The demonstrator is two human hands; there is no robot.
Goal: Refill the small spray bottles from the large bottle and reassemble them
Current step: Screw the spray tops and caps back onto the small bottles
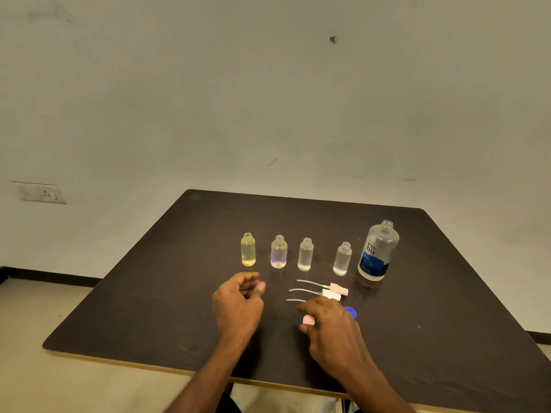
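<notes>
Centrally, on a dark desk (149,293) set against a pale wall (268,99), four small uncapped bottles stand upright in a row, each apart from its neighbour. Taking the large bottle (377,251) as landmark: it stands upright at the row's right end, uncapped, clear with a dark blue label reading "re-nu". Just left of it stands a frosted small bottle (342,259) with a little clear liquid at its base; further left a second frosted bottle (305,254); then a clear bottle (279,252) with a faint violet tint; farthest left, a yellow-tinted bottle (248,250).

Nearer the viewer than the large bottle and slightly to its left, spray pump heads lie on their sides, dip tubes pointing left: a pink pump head (339,289), then a white pump head (331,295) just beside it. A third dip tube (295,300) emerges from under the right hand. A blue cap (351,312) lies partly hidden behind that hand.

The left hand (238,305) hovers in front of the yellow-tinted bottle, fingers loosely curled with nothing visibly in them. The right hand (331,326) lies low over the desk, fingers spread and relaxed; a small pink piece (308,320) shows at its fingertips, though whether it is gripped cannot be told.

A wall socket (41,193) sits far left of the large bottle.
</notes>
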